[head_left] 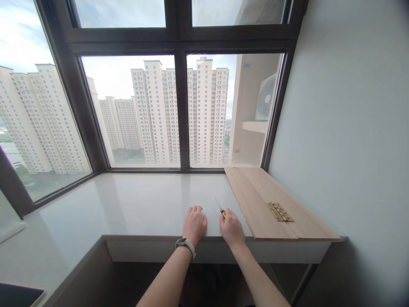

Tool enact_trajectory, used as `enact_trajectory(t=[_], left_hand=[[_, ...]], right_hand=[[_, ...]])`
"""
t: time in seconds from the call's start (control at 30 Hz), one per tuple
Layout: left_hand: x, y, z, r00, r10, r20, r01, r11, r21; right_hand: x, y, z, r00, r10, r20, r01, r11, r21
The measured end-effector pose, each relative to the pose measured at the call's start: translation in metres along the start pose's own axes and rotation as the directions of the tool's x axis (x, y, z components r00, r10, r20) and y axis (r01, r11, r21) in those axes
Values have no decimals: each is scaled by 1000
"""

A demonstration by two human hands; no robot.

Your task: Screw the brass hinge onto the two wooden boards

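My right hand is closed around the yellow and black handle of a screwdriver. Its thin metal shaft points up and to the left, over the white sill. To the left, my left hand rests on the front part of the sill with nothing visible in it; its thumb stands a little apart from the fingers. Right of both hands lie two light wooden boards, side by side. A brass hinge lies opened flat across the seam between them, with screw holes in its leaves.
Dark window frames rise behind the sill. A pale wall borders the boards on the right. The sill's front edge runs just below my hands. A dark flat object lies at the lower left corner.
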State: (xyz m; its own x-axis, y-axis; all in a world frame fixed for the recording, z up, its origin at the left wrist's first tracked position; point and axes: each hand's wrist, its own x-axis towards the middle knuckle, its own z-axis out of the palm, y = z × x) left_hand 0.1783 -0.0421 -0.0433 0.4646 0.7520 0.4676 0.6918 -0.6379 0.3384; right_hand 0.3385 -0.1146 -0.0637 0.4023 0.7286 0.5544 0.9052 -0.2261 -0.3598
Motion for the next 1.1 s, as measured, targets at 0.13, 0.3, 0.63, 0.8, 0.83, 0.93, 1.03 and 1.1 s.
enact_trajectory(t=[0.13, 0.3, 0.63, 0.8, 0.83, 0.93, 1.03, 1.1], left_hand=[[0, 0, -1, 1000, -10, -1, 10, 1000, -9], [-1, 2, -3, 999, -35, 9, 35, 999, -16], [1, 1, -4, 998, -42, 54, 47, 995, -90], [1, 9, -8, 998, -51, 42, 57, 984, -166], [0, 14, -8, 999, -40, 37, 47, 978, -205], [-6, 45, -3, 998, 31, 54, -9, 927, -374], [-14, 88, 7, 978, 163, 130, -70, 842, -535], [-20, 114, 15, 949, 246, 199, -76, 787, -613]], right_hand=[[0, -1, 1, 1000, 0, -18, 0, 1000, 10], [1, 1, -1, 998, 62, 28, -65, 993, 96], [28, 73, -83, 960, 281, 8, -274, 929, 249], [39, 178, -137, 877, 477, -50, -480, 874, -76], [41, 200, -145, 868, 495, -47, -496, 860, -118], [47, 259, -162, 851, 516, -97, -524, 829, -196], [51, 302, -166, 843, 534, -56, -532, 816, -227], [52, 321, -164, 831, 556, 12, -544, 817, -190]])
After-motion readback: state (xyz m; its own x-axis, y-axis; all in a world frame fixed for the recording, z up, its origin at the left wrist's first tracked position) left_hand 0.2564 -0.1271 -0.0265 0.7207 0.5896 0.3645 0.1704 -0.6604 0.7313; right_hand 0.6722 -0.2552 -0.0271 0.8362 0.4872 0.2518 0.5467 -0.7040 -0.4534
